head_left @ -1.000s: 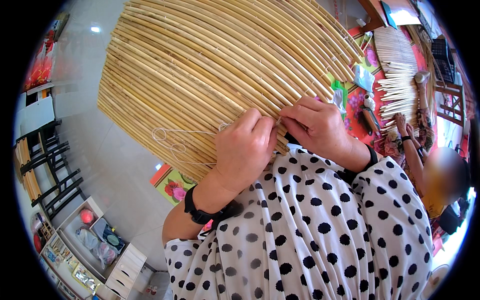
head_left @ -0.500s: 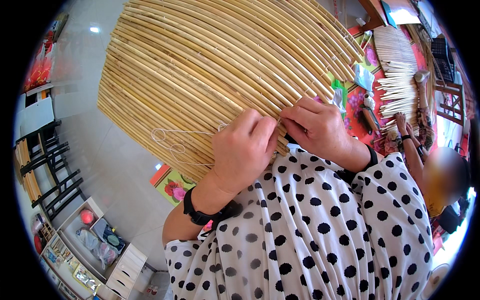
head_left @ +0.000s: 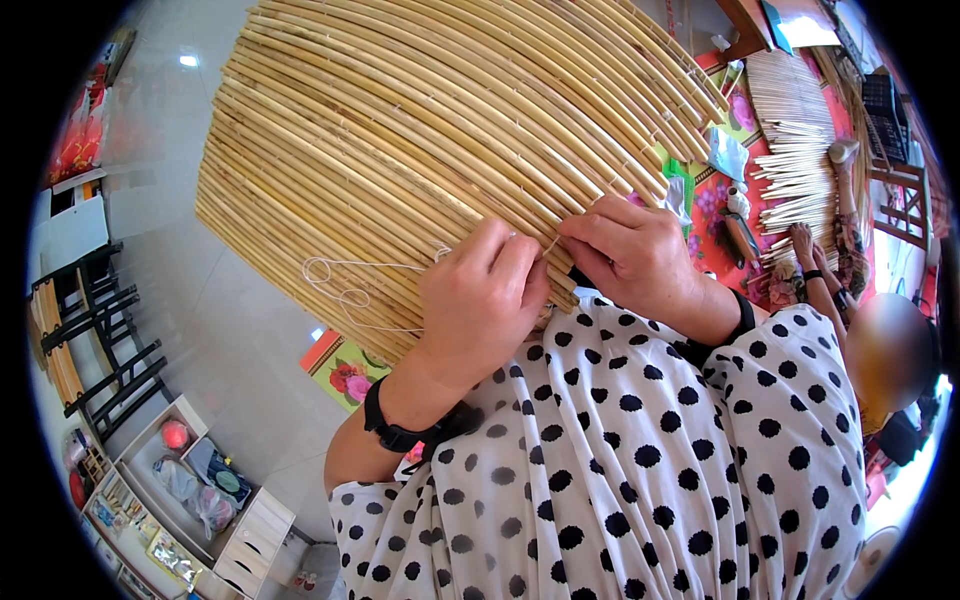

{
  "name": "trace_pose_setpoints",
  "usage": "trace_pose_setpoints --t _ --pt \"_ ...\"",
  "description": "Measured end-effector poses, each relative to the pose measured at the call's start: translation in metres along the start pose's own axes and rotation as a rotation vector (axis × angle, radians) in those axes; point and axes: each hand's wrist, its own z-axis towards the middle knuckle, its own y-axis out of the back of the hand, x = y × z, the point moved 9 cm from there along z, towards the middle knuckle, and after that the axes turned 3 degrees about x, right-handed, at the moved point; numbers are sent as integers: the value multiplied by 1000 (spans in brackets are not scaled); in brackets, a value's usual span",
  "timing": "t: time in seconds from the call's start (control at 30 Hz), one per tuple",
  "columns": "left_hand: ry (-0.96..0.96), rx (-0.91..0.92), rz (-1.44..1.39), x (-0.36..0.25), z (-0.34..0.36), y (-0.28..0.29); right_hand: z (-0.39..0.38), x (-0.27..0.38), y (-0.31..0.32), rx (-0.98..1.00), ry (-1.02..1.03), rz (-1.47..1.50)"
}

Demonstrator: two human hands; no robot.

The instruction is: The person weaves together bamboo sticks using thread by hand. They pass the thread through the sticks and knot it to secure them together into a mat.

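Note:
A large mat of slender yellow reed stalks [head_left: 400,130], bound by rows of white thread, spreads out before me. At its near right edge both my hands are closed in a pinch. My left hand [head_left: 482,290] and my right hand [head_left: 640,248] grip a white thread [head_left: 551,244], whose short stretch shows taut between their fingertips. Loose loops of that thread lie over the stalks to the left of my left hand. My left fingertips are partly hidden behind the back of that hand.
On the right, a co-worker's hand [head_left: 803,243] rests by a second mat of pale sticks [head_left: 790,90] on a red floral sheet [head_left: 708,205]. A thread spool [head_left: 738,204] and a light-blue cloth [head_left: 727,155] lie nearby. Black folding chairs [head_left: 110,350] and a drawer unit [head_left: 250,545] stand left.
My left hand has shifted slightly left, away from my right, and more thread shows stretched between them. My right hand stays nearly where it was.

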Motion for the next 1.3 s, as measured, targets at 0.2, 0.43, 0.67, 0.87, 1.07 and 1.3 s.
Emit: trace_pose_setpoints --t 0.2,0.43,0.67,0.87,1.07,1.3 --pt "-1 -30 -3 -2 1 4 0 -2 -2 18 7 4" --pt "-45 -2 19 -2 2 -10 0 -2 -2 21 2 -4" --pt "10 -4 -42 4 -4 6 0 1 0 16 -5 5" --pt "45 -80 -82 14 -5 15 1 0 1 5 4 16" --pt "-2 -19 -54 1 1 5 2 6 4 -33 63 28" --pt "-2 18 -95 1 6 0 -9 18 3 10 338 68"
